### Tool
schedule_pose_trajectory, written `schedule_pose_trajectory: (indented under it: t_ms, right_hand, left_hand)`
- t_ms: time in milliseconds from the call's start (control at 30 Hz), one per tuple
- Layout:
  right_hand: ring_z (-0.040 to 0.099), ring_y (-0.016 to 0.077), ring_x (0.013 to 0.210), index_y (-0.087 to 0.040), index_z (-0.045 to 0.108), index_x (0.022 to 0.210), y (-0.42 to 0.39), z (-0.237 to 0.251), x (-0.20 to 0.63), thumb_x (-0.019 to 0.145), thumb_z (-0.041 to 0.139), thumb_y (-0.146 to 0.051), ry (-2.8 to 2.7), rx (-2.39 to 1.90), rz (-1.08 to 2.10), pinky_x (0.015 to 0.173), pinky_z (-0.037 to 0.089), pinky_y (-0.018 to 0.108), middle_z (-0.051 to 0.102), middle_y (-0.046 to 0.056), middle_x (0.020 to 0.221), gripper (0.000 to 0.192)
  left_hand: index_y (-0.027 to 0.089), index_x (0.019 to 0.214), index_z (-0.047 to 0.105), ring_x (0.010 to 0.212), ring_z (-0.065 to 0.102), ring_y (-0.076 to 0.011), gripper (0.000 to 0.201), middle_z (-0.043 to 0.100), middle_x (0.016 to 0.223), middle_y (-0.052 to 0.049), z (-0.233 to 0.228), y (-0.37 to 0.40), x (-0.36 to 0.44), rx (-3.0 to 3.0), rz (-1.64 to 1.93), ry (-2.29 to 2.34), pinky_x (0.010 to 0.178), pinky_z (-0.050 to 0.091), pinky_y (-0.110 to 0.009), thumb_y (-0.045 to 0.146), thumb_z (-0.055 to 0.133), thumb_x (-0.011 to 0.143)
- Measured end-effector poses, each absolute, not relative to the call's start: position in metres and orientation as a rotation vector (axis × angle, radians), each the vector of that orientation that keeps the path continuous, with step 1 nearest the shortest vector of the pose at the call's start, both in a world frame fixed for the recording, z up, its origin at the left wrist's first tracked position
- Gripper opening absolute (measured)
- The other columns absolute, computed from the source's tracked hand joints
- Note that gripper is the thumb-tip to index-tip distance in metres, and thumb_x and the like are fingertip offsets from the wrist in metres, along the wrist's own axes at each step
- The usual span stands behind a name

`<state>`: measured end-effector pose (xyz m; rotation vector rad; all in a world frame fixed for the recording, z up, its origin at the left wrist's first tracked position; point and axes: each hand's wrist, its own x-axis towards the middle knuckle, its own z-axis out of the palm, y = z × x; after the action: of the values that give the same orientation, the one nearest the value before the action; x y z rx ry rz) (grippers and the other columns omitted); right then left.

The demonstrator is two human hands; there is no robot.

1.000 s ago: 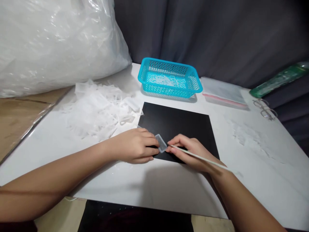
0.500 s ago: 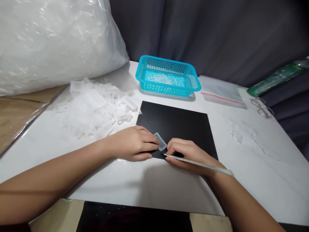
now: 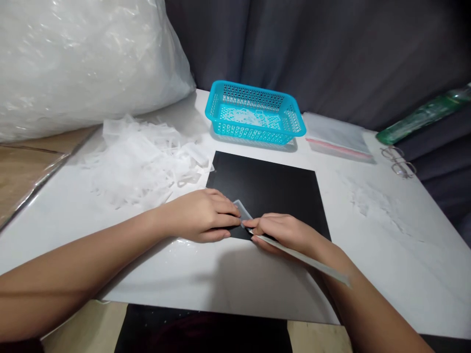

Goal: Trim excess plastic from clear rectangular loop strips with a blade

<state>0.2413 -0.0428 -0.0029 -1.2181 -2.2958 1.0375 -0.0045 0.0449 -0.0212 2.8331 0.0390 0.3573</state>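
A small translucent plastic tray-like piece (image 3: 242, 210) lies tilted on a black mat (image 3: 272, 184), partly hidden by fingers. My left hand (image 3: 209, 215) rests palm down at the mat's near left edge, its fingertips holding the piece down. From the other side my right hand (image 3: 285, 233) grips a slim pale-handled tool (image 3: 305, 257) between thumb and fingers. Its dark tip is beside the near end of the piece, and its handle points back over my wrist. My right index finger reaches to the piece's near corner. Whether the tip touches the plastic is hidden.
A heap of translucent plastic pieces (image 3: 136, 166) is left of the mat. Behind stands a blue basket (image 3: 253, 132) with pale bits inside. A large plastic bag (image 3: 88, 63) is at back left. Zip bags (image 3: 338, 139), glasses (image 3: 399, 162), a green bottle (image 3: 423, 115) and scraps (image 3: 379, 206) lie right.
My right index finger has stretched left onto the piece's near corner. The tool's back end has swung lower toward me. My left hand stays on the piece.
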Motion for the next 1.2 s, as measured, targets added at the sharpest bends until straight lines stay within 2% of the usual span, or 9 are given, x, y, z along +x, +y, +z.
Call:
schedule_pose_trajectory:
  t_ms: [233,500,667,900,1067,1200]
  right_hand:
    - [0.067,0.0204,0.084,-0.024,0.063,0.083,-0.0431,-0.0009,0.2406,0.092,0.05,-0.027,-2.351,-1.204,0.996,0.078,0.051,0.034,0.071,0.006,0.092,0.016]
    - [0.065,0.0199,0.072,-0.024,0.061,0.072,-0.043,0.0013,0.2358,0.092,0.05,-0.028,-2.255,-1.336,1.055,0.075,0.051,0.036,0.07,0.004,0.077,0.023]
    - [0.064,0.0194,0.075,-0.026,0.065,0.077,-0.0431,0.0003,0.2389,0.089,0.056,-0.034,-2.25,-1.248,1.06,0.073,0.05,0.034,0.071,0.004,0.085,0.017]
    - [0.064,0.0197,0.07,-0.025,0.062,0.069,-0.0422,0.0025,0.2353,0.09,0.055,-0.029,-2.225,-1.344,1.08,0.069,0.05,0.033,0.069,0.003,0.076,0.023]
    - [0.068,0.0208,0.082,-0.025,0.062,0.08,-0.0443,-0.0015,0.239,0.088,0.054,-0.024,-2.348,-1.256,0.955,0.076,0.052,0.033,0.073,0.004,0.093,0.012]
    - [0.067,0.0215,0.103,-0.023,0.057,0.084,-0.0473,-0.002,0.2404,0.091,0.049,-0.021,-2.325,-1.325,0.936,0.081,0.051,0.031,0.071,0.007,0.111,0.01]
  left_hand:
    - [0.017,0.119,0.062,0.109,0.062,-0.0239,0.03,0.066,0.122,-0.009,-0.0206,0.0457,-0.0038,2.844,0.355,0.035,0.097,0.044,-0.039,0.031,0.05,0.095]
    - [0.018,0.12,0.061,0.11,0.062,-0.024,0.03,0.065,0.123,-0.01,-0.0212,0.0447,-0.0053,2.831,0.347,0.033,0.097,0.045,-0.039,0.031,0.05,0.095]
    - [0.017,0.121,0.062,0.111,0.062,-0.0246,0.031,0.065,0.123,-0.009,-0.0214,0.0446,-0.0047,2.822,0.336,0.044,0.097,0.045,-0.04,0.031,0.051,0.094]
    - [0.018,0.121,0.061,0.11,0.062,-0.0242,0.031,0.065,0.123,-0.01,-0.0229,0.0456,-0.0047,2.822,0.35,0.033,0.097,0.045,-0.039,0.031,0.05,0.095]
    - [0.017,0.117,0.064,0.109,0.06,-0.0248,0.03,0.066,0.119,-0.012,-0.0211,0.0444,-0.0041,2.877,0.403,0.003,0.097,0.043,-0.04,0.032,0.049,0.094]
    - [0.018,0.1,0.069,0.094,0.061,-0.024,0.023,0.069,0.103,-0.01,-0.016,0.0433,-0.0032,2.928,0.553,0.073,0.084,0.045,-0.039,0.032,0.052,0.092]
